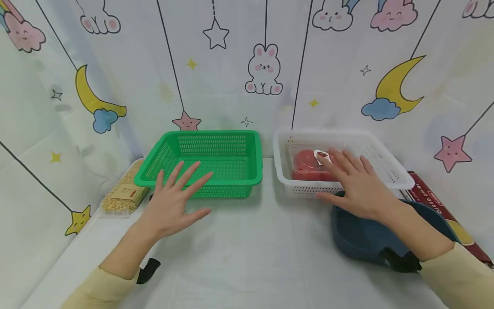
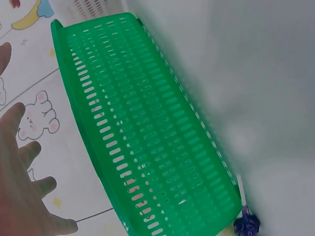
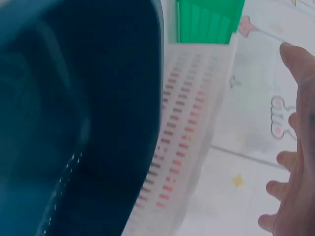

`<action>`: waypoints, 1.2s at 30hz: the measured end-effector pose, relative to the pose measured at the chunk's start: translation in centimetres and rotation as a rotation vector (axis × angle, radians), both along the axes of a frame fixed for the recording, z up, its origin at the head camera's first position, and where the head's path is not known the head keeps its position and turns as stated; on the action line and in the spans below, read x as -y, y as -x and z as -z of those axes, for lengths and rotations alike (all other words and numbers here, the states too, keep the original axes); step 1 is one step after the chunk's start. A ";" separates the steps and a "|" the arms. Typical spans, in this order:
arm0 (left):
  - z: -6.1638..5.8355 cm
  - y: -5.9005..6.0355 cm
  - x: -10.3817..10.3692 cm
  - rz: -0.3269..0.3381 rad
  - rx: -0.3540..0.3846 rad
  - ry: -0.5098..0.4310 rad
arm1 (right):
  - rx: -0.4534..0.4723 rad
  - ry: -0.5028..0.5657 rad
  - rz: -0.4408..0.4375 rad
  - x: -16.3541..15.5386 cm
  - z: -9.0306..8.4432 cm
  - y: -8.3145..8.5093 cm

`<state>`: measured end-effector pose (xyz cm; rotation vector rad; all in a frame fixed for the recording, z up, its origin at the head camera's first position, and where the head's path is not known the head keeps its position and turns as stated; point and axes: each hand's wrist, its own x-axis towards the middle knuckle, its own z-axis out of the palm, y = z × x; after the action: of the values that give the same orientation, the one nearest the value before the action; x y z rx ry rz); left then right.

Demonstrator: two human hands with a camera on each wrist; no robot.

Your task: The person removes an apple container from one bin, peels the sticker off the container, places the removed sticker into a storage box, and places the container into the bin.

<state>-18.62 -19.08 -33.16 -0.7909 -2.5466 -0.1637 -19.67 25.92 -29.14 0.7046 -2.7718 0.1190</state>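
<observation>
My left hand (image 1: 171, 210) is spread, fingers straight, in front of the green perforated basket (image 1: 231, 167); nothing is in its grasp. The left wrist view shows its fingertips apart from the basket. With fingers also spread, my right hand (image 1: 359, 191) hovers over the front of the white basket (image 1: 386, 165) and the rim of a dark blue basin (image 1: 355, 240). Inside the white basket sits a clear plastic pack with something red (image 1: 306, 165) and a white label, partly covered by the fingers. In the right wrist view, the hand touches nothing.
A bag of yellowish kernels (image 1: 125, 193) lies left of the green basket. A small dark purple object (image 2: 246, 225) lies by that basket's corner. At the right, a dark red packet marked PRIMO GUSTO (image 1: 434, 201) lies behind the basin. A patterned cloth (image 1: 239, 77) hangs behind.
</observation>
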 end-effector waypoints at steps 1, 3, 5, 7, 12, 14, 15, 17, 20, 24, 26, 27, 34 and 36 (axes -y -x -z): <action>0.0 0.2 -0.2 0.001 -0.001 -0.009 | 0.003 0.004 0.009 -0.2 -0.1 0.2; 0.0 0.5 -0.6 0.008 -0.001 -0.024 | 0.016 0.023 0.020 -0.7 -0.4 0.6; 0.0 1.0 -1.1 0.015 -0.005 -0.037 | 0.035 0.050 0.025 -1.3 -0.5 1.0; 0.1 1.3 -1.6 0.018 -0.009 -0.053 | 0.047 0.074 0.025 -1.8 -0.6 1.4; 0.3 2.1 -3.1 0.025 -0.002 -0.108 | 0.036 0.115 0.035 -2.9 -0.6 2.2; 0.4 2.3 -3.7 0.033 0.007 -0.132 | 0.035 0.120 0.048 -3.2 -0.6 2.4; 0.4 2.4 -4.0 0.038 0.012 -0.144 | 0.035 0.118 0.056 -3.4 -0.7 2.5; 0.4 2.6 -4.7 0.052 0.016 -0.169 | 0.041 0.114 0.073 -3.7 -0.8 2.8; 0.4 2.8 -5.9 0.078 0.022 -0.209 | 0.061 0.111 0.103 -4.2 -1.1 3.1; 0.3 3.1 -7.6 0.112 0.024 -0.262 | 0.118 0.152 0.141 -4.9 -1.6 3.7; 0.3 3.2 -8.4 0.132 0.028 -0.292 | 0.154 0.180 0.160 -5.3 -1.8 4.1; 0.3 3.3 -8.9 0.143 0.030 -0.309 | 0.173 0.193 0.169 -5.5 -1.9 4.3; 0.1 3.5 -12.2 0.218 0.082 -0.449 | 0.337 0.287 0.219 -6.9 -2.5 6.1; 0.2 3.5 -13.2 0.227 0.105 -0.478 | 0.393 0.306 0.233 -7.2 -2.8 6.5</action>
<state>-22.10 -5.90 -33.32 -0.8857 -2.3546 -0.8701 -26.20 33.16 -26.37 0.3018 -3.0739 0.6821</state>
